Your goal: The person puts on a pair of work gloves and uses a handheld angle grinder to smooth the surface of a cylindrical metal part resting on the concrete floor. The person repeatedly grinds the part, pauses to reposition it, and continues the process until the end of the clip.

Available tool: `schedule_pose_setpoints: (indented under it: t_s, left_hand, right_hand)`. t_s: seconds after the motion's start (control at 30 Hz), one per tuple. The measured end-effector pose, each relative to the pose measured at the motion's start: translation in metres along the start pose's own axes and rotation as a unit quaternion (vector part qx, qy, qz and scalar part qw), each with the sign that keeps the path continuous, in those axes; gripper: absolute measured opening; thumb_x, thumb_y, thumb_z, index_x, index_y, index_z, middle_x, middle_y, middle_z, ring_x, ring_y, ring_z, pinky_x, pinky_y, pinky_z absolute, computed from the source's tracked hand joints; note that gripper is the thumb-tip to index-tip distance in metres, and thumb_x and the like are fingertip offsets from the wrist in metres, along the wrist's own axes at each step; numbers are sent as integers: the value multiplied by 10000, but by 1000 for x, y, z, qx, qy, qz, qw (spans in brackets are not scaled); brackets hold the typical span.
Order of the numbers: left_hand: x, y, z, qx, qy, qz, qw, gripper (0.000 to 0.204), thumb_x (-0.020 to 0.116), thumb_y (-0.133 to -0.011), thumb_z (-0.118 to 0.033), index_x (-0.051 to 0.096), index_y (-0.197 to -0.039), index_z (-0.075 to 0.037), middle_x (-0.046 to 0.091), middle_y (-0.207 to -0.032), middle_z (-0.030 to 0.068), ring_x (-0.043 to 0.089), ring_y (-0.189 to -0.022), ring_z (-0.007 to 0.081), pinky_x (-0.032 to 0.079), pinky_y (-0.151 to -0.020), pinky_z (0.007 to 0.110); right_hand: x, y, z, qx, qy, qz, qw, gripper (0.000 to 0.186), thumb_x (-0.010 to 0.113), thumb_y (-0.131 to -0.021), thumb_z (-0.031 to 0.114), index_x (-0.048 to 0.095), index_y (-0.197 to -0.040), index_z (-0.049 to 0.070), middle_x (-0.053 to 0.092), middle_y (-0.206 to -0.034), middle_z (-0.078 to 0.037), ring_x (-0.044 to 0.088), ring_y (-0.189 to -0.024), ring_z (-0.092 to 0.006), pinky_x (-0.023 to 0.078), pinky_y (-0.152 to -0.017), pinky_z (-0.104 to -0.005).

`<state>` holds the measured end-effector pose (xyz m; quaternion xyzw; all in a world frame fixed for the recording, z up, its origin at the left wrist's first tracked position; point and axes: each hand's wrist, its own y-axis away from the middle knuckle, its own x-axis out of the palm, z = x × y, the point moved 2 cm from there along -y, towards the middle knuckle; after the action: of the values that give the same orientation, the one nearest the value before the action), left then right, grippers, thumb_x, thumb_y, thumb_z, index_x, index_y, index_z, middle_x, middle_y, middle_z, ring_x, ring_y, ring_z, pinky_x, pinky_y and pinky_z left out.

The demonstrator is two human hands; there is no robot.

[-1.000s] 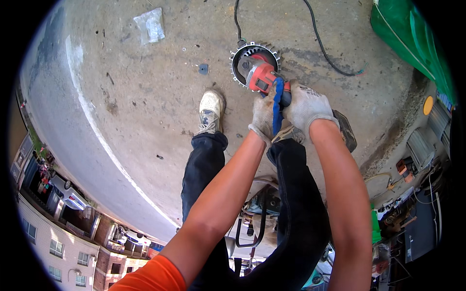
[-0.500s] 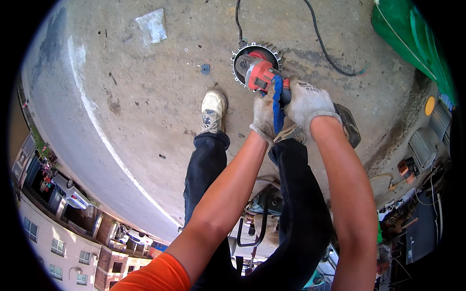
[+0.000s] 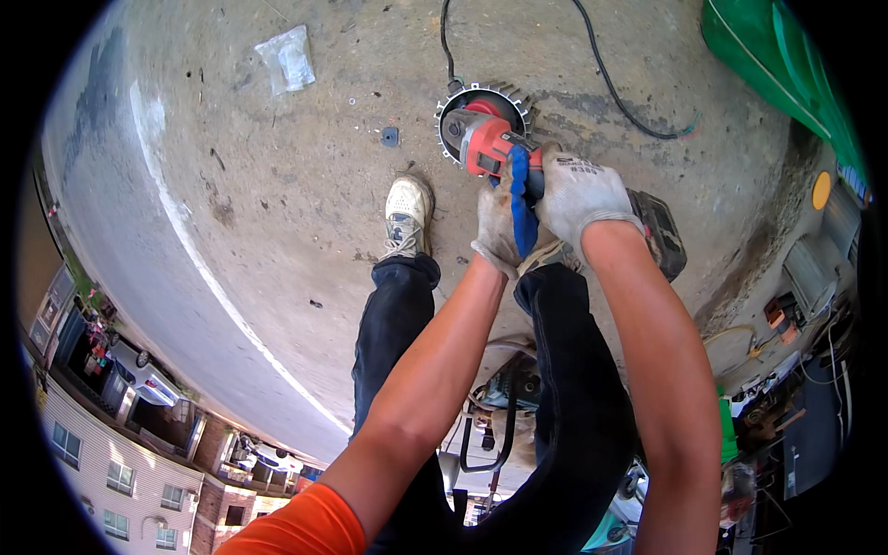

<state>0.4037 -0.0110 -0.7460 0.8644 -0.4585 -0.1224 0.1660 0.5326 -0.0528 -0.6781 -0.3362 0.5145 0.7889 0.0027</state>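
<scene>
Both gloved hands close on the grinder (image 3: 490,146): the left hand (image 3: 498,220) has its grip around the near side of the red body, and the right hand (image 3: 583,192) is clamped on the handle behind it. The two-handed hold probably steadies the tool against twisting. A dark battery block (image 3: 659,233) shows beyond the right wrist. The grinder's head sits inside the opening of a round, finned metal casing (image 3: 504,95), which rests on the concrete floor (image 3: 314,213) ahead of the feet, presumably so that the ground supports it. Black cable (image 3: 597,67) lies beyond, its frayed end loose to the right.

The disc's contact edge is hidden by the tool head, most fingers are out of sight, and the right shoe (image 3: 546,259) is mostly covered by the hands. A green sheet (image 3: 772,79) is cut off at the upper right.
</scene>
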Motion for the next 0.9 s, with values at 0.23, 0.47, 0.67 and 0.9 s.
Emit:
schedule_pose_setpoints:
  t_s: [0.23,0.47,0.67,0.9]
  left_hand:
    - [7,2,8,-163,286,-61,942,478,498,-976,-77,357,-1431,-34,615,-1207,131,609,-1044,199,492,-887,311]
    - [-4,5,-20,-170,262,-106,944,297,666,-921,-322,638,-1049,-55,639,-910,-7,598,-799,87,509,-690,268]
    - [-49,42,-22,-315,97,145,933,632,622,-926,-279,331,-1448,-72,541,-1335,103,576,-1164,238,472,-966,367]
    - [-136,22,-11,-429,61,120,893,413,618,-942,-331,540,-1252,-69,629,-1102,59,621,-1019,185,528,-852,331]
  right_hand:
    - [9,2,-7,14,-26,26,999,442,601,-781,245,524,-1169,48,668,-1059,-205,644,-1017,-342,508,-858,-443]
    - [6,23,5,69,-126,60,988,521,663,-762,325,517,-1176,44,664,-1061,-218,632,-1027,-373,501,-854,-450]
    - [40,84,16,153,-283,21,947,599,682,-703,285,476,-1220,62,671,-1051,-213,645,-1006,-370,484,-876,-459]
    - [119,173,16,243,-603,-262,713,466,676,-699,90,540,-1143,47,590,-803,-82,585,-698,-223,491,-740,-326]
